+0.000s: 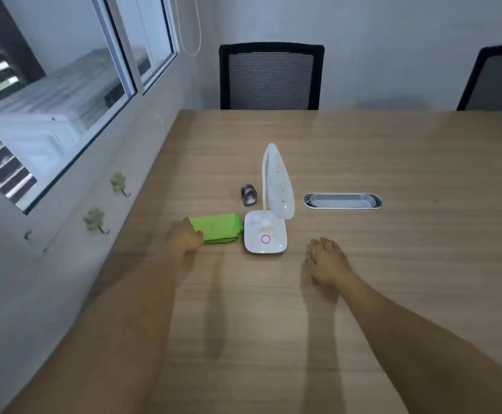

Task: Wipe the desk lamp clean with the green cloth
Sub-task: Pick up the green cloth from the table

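two hands are out over the tabletop (393, 150), and the desk lamp (269, 213) is the landmark between them: a white lamp with a square base, a pink ring on it, and brownish specks on both base and drooping head. the green cloth (218, 227) lies folded flat just to the left of the lamp base, almost touching it. the left hand (184, 237) sits on the cloth's outer end, left of the lamp; it is blurred, so i cannot tell whether the fingers are pinching the fabric or only resting there. the right hand (327, 261) lies to the right of and nearer than the lamp, fingers loosely curled together, holding nothing. a small metal clip (248, 195) stands just beyond the cloth, left of the lamp stem. the risk, as i judge it: the lamp looks light and top-heavy, so a one-handed wipe could tip or slide it unless the right hand steadies the base. dragging the cloth could also knock the clip or scatter crumbs.
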Tool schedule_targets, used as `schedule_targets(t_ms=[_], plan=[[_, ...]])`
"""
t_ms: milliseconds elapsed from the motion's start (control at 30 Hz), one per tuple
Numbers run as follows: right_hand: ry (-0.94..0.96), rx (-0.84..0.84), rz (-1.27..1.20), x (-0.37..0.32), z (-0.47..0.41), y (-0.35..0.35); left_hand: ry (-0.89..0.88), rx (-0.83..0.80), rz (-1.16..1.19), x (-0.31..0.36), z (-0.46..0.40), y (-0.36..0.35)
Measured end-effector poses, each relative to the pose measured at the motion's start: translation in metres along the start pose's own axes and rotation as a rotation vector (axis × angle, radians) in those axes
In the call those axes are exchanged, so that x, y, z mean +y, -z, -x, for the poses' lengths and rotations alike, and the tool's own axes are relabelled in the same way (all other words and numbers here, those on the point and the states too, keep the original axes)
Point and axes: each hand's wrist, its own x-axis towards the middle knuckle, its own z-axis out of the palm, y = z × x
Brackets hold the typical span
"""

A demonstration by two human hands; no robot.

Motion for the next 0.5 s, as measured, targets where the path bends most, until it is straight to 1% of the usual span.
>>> schedule_targets(t_ms=[100,233,333,433,500], plan=[[-0.006,0.046,0.005,0.003,-0.003,-0.009,0.153,0.055,0.107,-0.001,-0.007,-0.004],[-0.005,0.066,0.010,0.004,-0.002,-0.016,0.229,0.120,0.199,-0.002,-0.008,-0.008],[-0.003,0.108,0.011,0.004,-0.003,-0.019,0.279,0.091,0.259,-0.003,-0.012,-0.009],[-0.005,0.108,0.013,0.005,-0.003,-0.021,0.308,0.028,0.317,0.000,-0.018,-0.009],[-0.012,0.105,0.006,0.006,-0.003,-0.021,0.344,0.031,0.356,0.002,-0.018,-0.009]])
